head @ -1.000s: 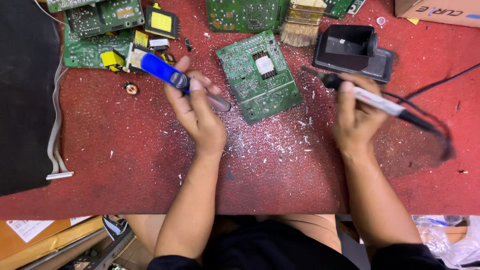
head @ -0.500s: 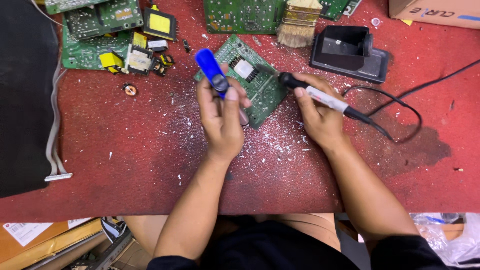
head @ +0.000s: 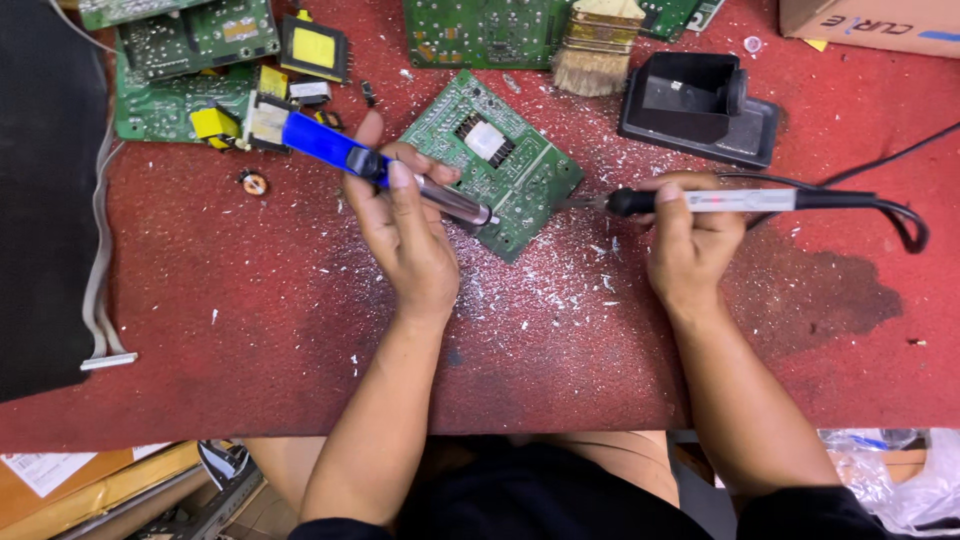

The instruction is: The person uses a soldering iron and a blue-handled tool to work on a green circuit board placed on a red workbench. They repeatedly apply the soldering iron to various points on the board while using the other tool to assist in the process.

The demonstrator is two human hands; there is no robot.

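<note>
My left hand (head: 405,225) grips a blue-handled desoldering pump (head: 385,172), its metal nozzle resting on the lower edge of a green circuit board (head: 490,165) lying tilted on the red table (head: 250,300). My right hand (head: 690,240) holds a soldering iron (head: 720,201) level, its tip pointing left at the board's right corner, close to the pump nozzle. The iron's black cord (head: 895,215) loops off to the right.
A black iron stand (head: 700,105) sits behind the right hand. A brush (head: 595,45) and more circuit boards (head: 485,30) lie at the back, other boards and yellow parts (head: 215,75) at the back left. A cardboard box (head: 870,20) sits top right, a black panel (head: 40,200) at left. White flecks litter the table.
The left hand has turned the pump from upright to lying along the board. The right hand has drawn back to the right and levelled the iron, tip now at the board's corner.
</note>
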